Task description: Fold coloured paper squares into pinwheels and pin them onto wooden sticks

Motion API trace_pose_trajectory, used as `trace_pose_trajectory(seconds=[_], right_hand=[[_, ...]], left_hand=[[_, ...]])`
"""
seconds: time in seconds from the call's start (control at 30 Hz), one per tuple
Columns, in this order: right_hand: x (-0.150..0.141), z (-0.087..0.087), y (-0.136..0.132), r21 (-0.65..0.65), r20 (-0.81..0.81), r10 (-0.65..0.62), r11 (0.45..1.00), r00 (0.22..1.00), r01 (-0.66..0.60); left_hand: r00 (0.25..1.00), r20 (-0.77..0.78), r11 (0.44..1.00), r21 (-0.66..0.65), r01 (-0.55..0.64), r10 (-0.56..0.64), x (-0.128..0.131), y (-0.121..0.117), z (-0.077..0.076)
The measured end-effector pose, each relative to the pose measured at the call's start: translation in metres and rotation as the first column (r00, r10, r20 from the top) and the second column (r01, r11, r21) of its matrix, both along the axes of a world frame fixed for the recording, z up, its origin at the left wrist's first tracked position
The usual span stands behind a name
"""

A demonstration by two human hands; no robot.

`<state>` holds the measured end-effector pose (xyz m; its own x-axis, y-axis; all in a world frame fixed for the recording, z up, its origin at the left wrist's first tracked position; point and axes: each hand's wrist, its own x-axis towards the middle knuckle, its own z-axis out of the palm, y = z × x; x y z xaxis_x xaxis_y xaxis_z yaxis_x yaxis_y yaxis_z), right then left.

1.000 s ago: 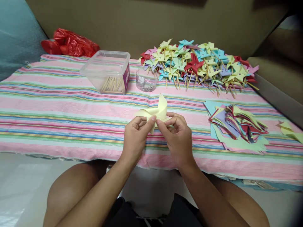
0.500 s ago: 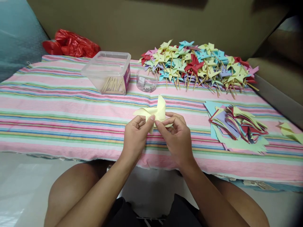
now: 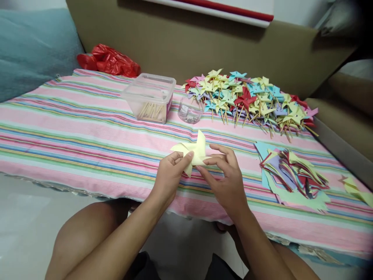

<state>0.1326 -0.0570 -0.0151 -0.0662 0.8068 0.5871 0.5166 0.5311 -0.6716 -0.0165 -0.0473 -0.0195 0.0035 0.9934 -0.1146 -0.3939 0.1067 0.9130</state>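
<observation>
Right hand (image 3: 227,179) has spread its fingers wide at four o'clock of the yellow paper pinwheel (image 3: 198,150), whose folds may spring loose if the pinching left hand (image 3: 170,173) slips.

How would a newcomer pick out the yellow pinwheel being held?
On the striped cloth, find the heap of pinwheels at the back. In front of it, the left hand pinches a yellow pinwheel, with the right hand at its edge. The heap shows sticks; this pinwheel shows none.
</observation>
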Motion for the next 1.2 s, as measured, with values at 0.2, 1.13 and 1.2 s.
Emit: trace_pose_trajectory(seconds=[0.2,1.13,1.2], right_hand=[[-0.001,-0.001,0.001,-0.084,-0.142,-0.057,0.995,0.988,0.045],[-0.042,0.039,0.305,-0.651,0.651,0.399,0.731,0.646,0.204],[-0.043,0.037,0.309,-0.665,0.662,0.436,0.716,0.609,0.211]], left_hand=[[0.997,0.030,0.997,0.006,-0.076,0.076,-0.017,0.000,0.008],[0.879,0.415,0.966,-0.199,-0.164,0.235,-0.083,-0.008,0.018],[0.870,0.434,0.963,-0.228,-0.143,0.232,-0.081,-0.008,0.018]])
